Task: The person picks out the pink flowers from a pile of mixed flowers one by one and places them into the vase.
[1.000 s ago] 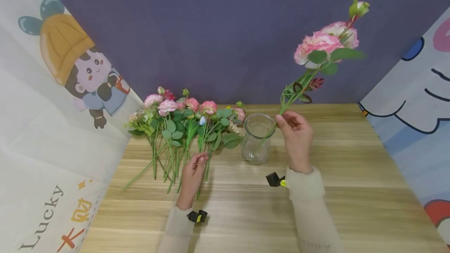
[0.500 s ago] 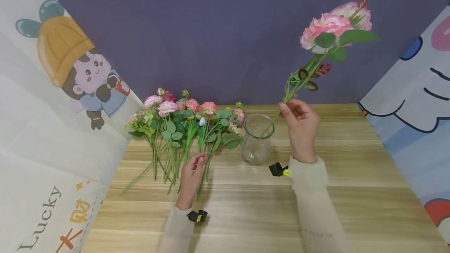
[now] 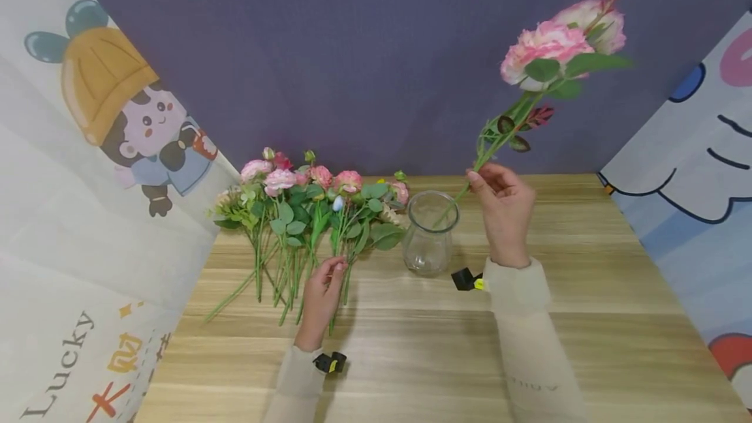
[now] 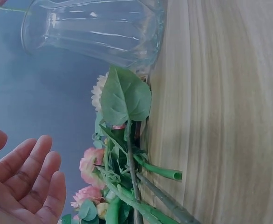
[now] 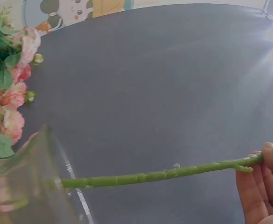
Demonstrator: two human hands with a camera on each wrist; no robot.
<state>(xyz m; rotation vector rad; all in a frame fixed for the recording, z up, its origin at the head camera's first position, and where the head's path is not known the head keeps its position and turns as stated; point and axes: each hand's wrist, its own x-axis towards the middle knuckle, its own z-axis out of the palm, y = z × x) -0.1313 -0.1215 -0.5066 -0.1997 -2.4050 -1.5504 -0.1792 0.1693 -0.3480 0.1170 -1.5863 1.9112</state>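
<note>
On the pale wood-grain table (image 3: 411, 344), the left hand (image 3: 320, 296) is lying nearest, its relaxed, straight fingers touching the thin green stems of the flower bunch (image 3: 311, 204), a flat-lying spread of ruffled pink blooms and rounded matte leaves. Just beside it, the clear ribbed glass vase (image 3: 430, 232) is standing upright, bulbous below a flared rim. The right hand (image 3: 502, 211) is pinching the long knobbly flower stem (image 3: 499, 139) beyond the vase, its cut end dipping through the vase's mouth, its pink heads tilting toward the purple backdrop (image 3: 376, 51). Since a second ago, this hand is raising the stem higher.
</note>
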